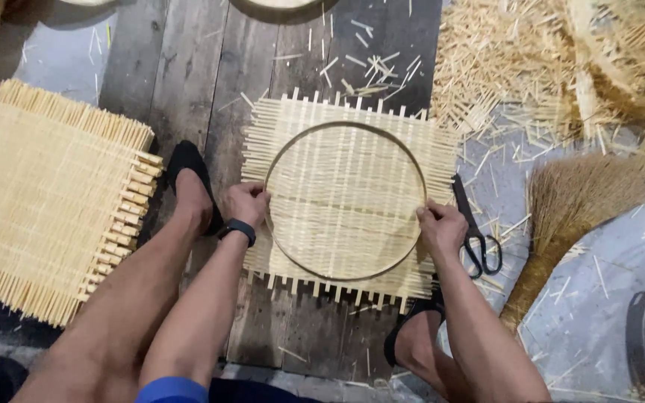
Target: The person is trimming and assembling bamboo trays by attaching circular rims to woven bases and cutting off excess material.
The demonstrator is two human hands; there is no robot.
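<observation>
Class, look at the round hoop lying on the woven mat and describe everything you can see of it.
The hoop is a thin, pale ring, bamboo or wood by its look, unbroken all round. It lies flat on the square woven mat on the dark plank floor, well inside the mat's frayed edges. The left hand grips its left side and the right hand presses its right side. Black scissors lie just beyond, apart from it.

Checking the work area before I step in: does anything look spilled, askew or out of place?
Yes. Cut splints lie scattered over the plank floor above the woven mat, with a loose heap at upper right. The scissors lie on the floor beside the right hand. The hoop sits centred.
</observation>
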